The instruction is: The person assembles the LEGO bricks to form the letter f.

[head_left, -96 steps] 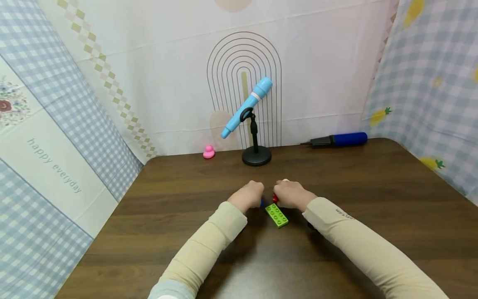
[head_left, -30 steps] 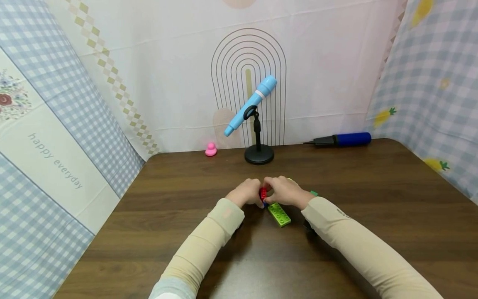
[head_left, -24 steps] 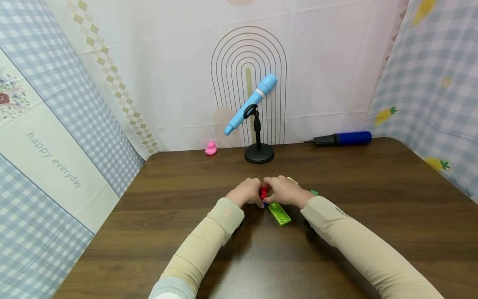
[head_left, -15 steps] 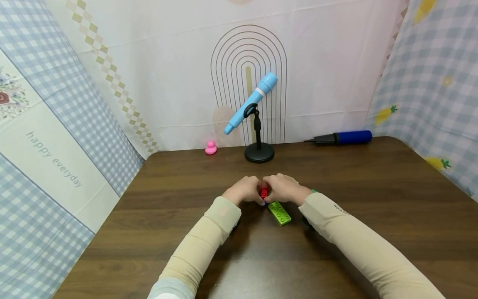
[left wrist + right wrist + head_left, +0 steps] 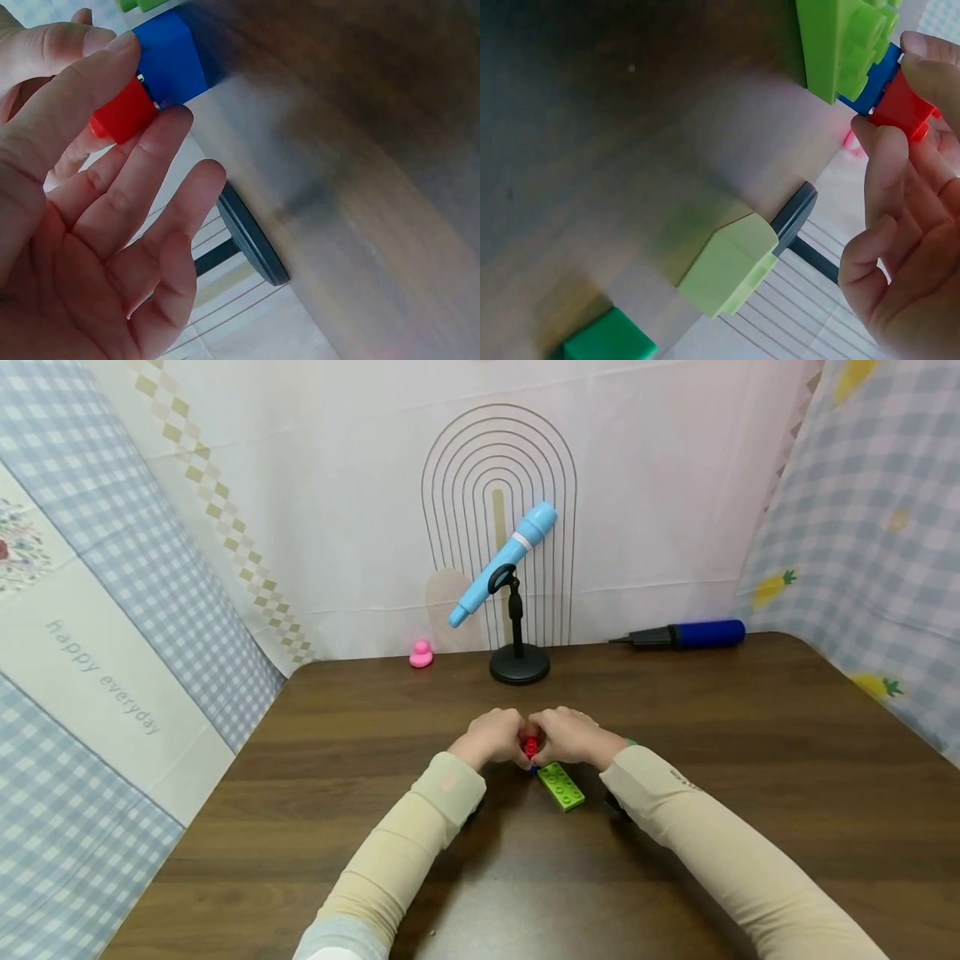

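A red brick [image 5: 126, 111] sits against a blue brick [image 5: 171, 58] in the left wrist view, with my left hand [image 5: 97, 172] pinching the pair between thumb and fingers. From the other side, my right hand [image 5: 915, 202] pinches the same red brick [image 5: 901, 106], its thumb and fingertips near the seam with the blue brick [image 5: 876, 82]. In the head view the left hand [image 5: 492, 737] and right hand [image 5: 573, 737] meet around the red brick [image 5: 531, 747]. A lime green brick [image 5: 561, 787] lies on the table just in front of them.
A pale green brick [image 5: 731, 262] and a darker green brick [image 5: 611, 337] lie beside the right hand. Behind stand a blue microphone [image 5: 487, 575] on a black stand [image 5: 519, 665], a pink duck [image 5: 421, 654] and a blue-handled pump [image 5: 708, 634] on the wooden table [image 5: 337, 777].
Compared with the oldest frame, the hands have come together, and both now hold the red brick over the blue one. Over the last half second they have barely moved; the view has shifted slightly.
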### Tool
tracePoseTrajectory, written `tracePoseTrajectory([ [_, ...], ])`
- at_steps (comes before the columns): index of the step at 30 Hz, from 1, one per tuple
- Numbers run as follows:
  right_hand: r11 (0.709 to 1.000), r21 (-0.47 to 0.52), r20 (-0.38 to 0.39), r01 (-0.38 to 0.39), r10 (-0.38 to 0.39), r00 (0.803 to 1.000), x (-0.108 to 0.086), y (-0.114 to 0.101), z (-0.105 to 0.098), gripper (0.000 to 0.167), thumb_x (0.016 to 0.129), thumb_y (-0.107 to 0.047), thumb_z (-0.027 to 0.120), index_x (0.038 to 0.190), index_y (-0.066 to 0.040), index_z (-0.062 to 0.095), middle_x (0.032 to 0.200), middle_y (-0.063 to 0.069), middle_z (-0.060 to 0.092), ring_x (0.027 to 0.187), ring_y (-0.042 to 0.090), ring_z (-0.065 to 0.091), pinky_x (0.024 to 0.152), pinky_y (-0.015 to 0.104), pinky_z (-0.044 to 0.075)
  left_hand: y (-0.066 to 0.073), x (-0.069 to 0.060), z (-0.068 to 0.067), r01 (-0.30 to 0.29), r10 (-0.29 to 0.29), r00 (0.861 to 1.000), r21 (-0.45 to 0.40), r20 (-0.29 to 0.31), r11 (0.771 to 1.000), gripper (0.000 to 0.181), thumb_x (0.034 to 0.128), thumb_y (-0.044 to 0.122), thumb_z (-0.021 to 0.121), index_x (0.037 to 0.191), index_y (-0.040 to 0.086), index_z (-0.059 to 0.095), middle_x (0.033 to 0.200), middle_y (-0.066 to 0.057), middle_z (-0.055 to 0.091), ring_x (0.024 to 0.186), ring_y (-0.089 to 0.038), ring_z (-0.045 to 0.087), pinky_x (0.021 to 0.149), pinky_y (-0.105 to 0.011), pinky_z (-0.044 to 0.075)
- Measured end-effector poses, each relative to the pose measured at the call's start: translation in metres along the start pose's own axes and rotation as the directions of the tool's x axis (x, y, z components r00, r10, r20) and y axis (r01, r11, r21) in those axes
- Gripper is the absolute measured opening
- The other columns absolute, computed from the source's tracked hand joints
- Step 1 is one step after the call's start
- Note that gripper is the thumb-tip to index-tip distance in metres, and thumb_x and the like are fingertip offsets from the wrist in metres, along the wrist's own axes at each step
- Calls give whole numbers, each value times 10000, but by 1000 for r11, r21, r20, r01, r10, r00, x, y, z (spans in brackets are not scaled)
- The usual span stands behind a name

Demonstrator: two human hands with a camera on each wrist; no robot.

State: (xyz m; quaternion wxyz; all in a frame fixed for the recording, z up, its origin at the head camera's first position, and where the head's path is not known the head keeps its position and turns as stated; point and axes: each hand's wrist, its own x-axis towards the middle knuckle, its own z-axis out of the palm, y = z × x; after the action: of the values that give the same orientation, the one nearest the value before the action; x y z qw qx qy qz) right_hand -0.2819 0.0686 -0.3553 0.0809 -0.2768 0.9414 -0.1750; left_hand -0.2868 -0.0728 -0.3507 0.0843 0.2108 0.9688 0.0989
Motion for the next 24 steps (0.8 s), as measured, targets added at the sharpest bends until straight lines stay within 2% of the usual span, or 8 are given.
tracePoseTrajectory([
  [6, 1000, -21, -32, 3, -3, 999, 0, -1, 1, 209, 673, -196, 716, 814, -148, 569, 707, -61, 533, 624, 110, 490, 553, 258, 400, 2, 2, 1, 8, -7, 1000, 23, -9, 1000, 249, 556, 311, 803, 573, 188, 588, 600, 55, 544, 598, -126, 499, 478, -294, 394],
  [24, 1000, -15, -21, -6, 6, 1000, 1, -2, 3, 253, 673, -183, 739, 826, -120, 548, 736, -30, 528, 655, 127, 489, 576, 254, 411, 5, 3, 2, 25, -25, 1000, 22, -3, 999, 230, 557, 285, 802, 580, 184, 597, 614, 49, 550, 607, -127, 504, 480, -293, 402],
])
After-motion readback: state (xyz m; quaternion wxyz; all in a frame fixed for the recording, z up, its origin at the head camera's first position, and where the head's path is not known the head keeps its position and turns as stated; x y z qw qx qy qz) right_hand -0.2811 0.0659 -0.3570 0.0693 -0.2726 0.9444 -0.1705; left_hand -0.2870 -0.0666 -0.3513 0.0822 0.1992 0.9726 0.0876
